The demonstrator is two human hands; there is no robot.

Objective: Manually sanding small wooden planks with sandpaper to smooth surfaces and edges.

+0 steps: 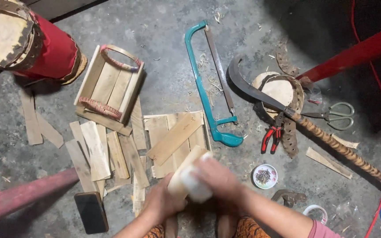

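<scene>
My left hand [160, 203] grips a pale wooden strip [186, 169] near its lower end, holding it tilted above the floor. Over the same strip my right hand [219, 178] clasps a white squeeze bottle [196, 187], blurred by motion. Both hands meet at the bottom middle of the view, just below a flat panel of joined wooden slats [157, 128] with one slat lying diagonally across it.
A small slatted wooden basket [109, 83] lies at upper left, loose slats [98, 152] below it. A teal hacksaw [201, 88], a sickle [261, 94], red pliers [270, 137], scissors [336, 115], a dish of nails [264, 176] and a phone [91, 212] lie around.
</scene>
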